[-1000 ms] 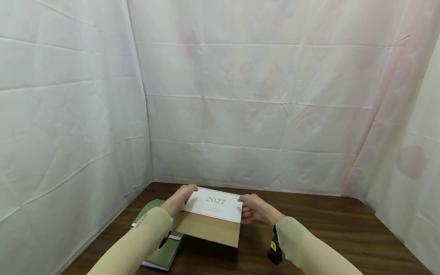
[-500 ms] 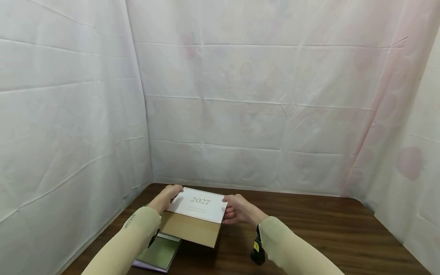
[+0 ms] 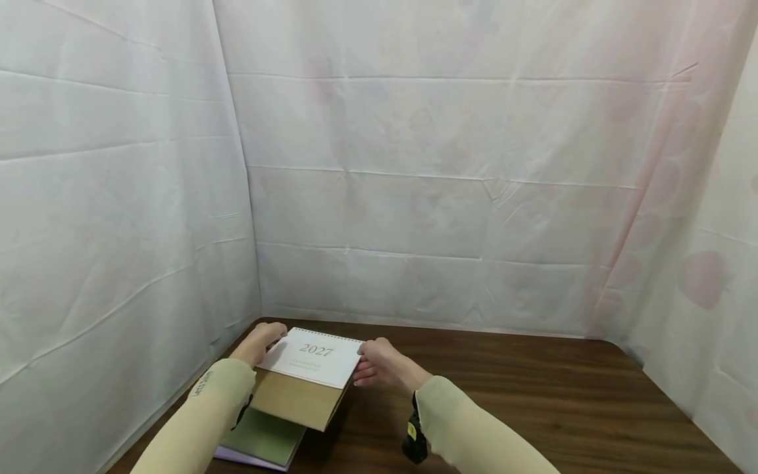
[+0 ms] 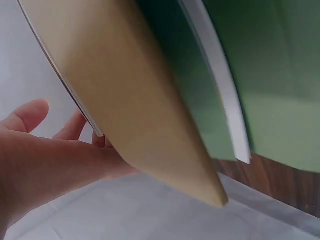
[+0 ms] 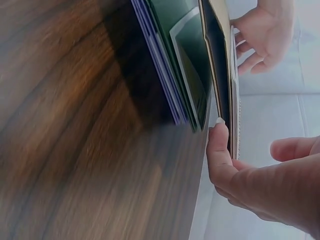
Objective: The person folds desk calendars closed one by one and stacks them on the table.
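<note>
A white 2027 desk calendar (image 3: 310, 359) with a spiral-bound top edge and a tan cardboard stand (image 3: 296, 398) hangs tilted between my two hands. My left hand (image 3: 260, 341) holds its left side, with the thumb raised off the edge in the left wrist view. At the right side, my right hand (image 3: 385, 364) holds the calendar, its fingers (image 5: 218, 142) bent under the stand and its thumb apart from the cover. Below the calendar lies a green notebook (image 3: 269, 438) with a white strip (image 4: 222, 85); the calendar covers much of it. A gap shows between them in the right wrist view.
Something flat with purple edges (image 5: 157, 65) lies under the green notebook, near the left side of the dark wooden table (image 3: 503, 395). White cloth (image 3: 414, 197) hangs behind and on both sides of the table.
Both hands have carried the calendar leftward, over the green notebook. The calendar now covers more of the notebook, including its white strip in the head view.
</note>
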The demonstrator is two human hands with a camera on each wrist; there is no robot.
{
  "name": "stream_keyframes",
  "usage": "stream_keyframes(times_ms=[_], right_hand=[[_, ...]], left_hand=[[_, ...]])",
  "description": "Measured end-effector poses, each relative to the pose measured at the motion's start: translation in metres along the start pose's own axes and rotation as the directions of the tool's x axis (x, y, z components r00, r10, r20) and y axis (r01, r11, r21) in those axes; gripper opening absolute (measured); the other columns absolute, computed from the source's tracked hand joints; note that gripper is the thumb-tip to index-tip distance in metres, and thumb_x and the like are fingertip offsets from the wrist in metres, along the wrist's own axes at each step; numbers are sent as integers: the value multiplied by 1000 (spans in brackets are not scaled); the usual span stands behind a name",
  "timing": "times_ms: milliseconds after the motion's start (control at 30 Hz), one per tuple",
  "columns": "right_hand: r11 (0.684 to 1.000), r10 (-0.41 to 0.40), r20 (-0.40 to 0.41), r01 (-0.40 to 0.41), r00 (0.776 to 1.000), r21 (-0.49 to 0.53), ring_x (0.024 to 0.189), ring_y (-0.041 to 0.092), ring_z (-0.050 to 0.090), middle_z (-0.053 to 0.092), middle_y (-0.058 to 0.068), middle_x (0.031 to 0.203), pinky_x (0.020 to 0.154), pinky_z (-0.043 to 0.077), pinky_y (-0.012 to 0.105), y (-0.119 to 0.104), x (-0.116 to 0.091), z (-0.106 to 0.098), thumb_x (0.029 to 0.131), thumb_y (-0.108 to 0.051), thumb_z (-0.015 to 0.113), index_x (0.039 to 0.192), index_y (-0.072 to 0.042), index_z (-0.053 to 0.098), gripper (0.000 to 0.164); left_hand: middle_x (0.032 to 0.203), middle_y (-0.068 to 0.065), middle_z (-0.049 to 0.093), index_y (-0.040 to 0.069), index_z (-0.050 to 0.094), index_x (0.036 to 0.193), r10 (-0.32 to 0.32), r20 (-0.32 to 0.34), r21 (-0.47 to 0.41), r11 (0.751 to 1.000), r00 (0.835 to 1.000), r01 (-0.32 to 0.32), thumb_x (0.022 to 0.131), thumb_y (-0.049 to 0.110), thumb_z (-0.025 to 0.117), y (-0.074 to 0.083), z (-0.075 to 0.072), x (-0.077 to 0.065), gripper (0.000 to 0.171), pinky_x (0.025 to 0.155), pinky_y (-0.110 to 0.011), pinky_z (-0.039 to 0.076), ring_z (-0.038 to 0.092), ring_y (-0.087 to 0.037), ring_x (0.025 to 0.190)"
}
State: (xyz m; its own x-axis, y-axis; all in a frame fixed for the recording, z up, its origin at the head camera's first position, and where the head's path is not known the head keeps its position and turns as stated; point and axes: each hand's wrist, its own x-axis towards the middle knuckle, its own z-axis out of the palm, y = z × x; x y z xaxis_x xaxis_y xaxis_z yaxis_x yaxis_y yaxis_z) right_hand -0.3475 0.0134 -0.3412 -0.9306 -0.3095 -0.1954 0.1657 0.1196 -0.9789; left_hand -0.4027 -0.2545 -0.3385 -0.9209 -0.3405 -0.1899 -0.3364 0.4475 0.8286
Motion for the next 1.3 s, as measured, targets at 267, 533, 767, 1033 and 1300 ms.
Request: stream_keyframes(times_ms=[267,533,767,1033,1300], right_hand=[[1000,-17,36,16,999,16,86,37,66,56,31,106,82,57,47,2,3,22,94,-11,51,121,19,45,40],[999,-27,62,25,998,30,89,37,66,58,29,104,80,58,46,7,4,39,93,-14,56,120,16,46,42],[999,-36,79,33,996,38,91,37,65,57,28,104,81,57,46,10,5,47,93,-16,57,121,17,45,44],[999,-41,46,39,998,26,86,35,66,57,28,104,76,58,45,16,8,53,91,-14,59,109,8,50,29],[999,-28,40,27,999,27,94,42,63,53,30,106,78,58,46,27,10,53,90,-10,58,123,12,44,42]], left_hand=[[112,-23,42,-9,43,113,-35,-46,4,999,998,36,84,13,46,-14,-14,3,37,84,-36,40,42,-32,100],[130,-32,39,-17,30,136,-74,-83,19,997,994,76,83,13,52,-28,-24,11,65,101,-46,41,42,-37,111],[137,-33,32,-20,23,137,-106,-101,31,993,989,110,81,11,56,-33,-29,1,71,111,-50,33,37,-39,119],[137,-41,27,-24,19,136,-19,-84,83,996,996,26,81,7,54,-39,-32,-12,71,113,-52,30,33,-48,126],[136,-43,26,-23,21,135,-24,-102,87,996,994,33,80,6,55,-43,-23,-14,71,114,-54,28,31,-51,127]])
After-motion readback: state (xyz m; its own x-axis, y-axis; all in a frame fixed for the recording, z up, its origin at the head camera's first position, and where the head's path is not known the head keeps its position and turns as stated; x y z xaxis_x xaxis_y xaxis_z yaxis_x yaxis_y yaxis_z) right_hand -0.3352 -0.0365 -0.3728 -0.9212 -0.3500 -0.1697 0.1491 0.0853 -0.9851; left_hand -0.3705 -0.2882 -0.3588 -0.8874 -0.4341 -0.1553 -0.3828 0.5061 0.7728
